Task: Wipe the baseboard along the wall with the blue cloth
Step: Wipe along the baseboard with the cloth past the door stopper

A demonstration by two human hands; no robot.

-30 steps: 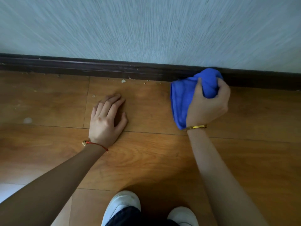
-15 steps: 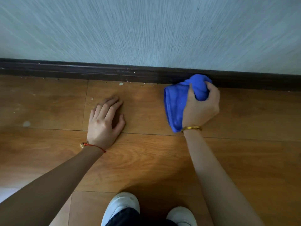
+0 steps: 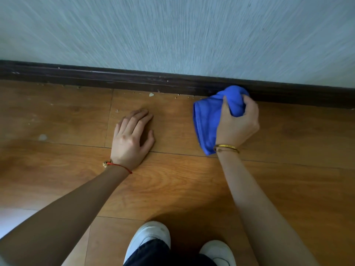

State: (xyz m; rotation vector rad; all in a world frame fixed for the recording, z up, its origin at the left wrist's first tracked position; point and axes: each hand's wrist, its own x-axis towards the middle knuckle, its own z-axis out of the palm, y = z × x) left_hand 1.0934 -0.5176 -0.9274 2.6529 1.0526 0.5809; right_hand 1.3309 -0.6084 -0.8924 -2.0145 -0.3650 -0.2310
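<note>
Soft, even daylight, moderately bright, with a warm glow on the wooden floor [image 3: 182,181] at the centre and dimmer corners at lower left and right. Dark shadow pooled on the floor at lower centre, just above the white shoes [image 3: 149,237]; no harsh glare. Radial streaking over the wall [image 3: 172,31] across the top, wide-angle bowing of the baseboard [image 3: 96,77], otherwise fairly sharp.

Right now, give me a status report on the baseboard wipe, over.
Right hand gripping blue cloth, bunched end against baseboard. Left hand flat on floor. Crumbs ahead along baseboard.
</note>
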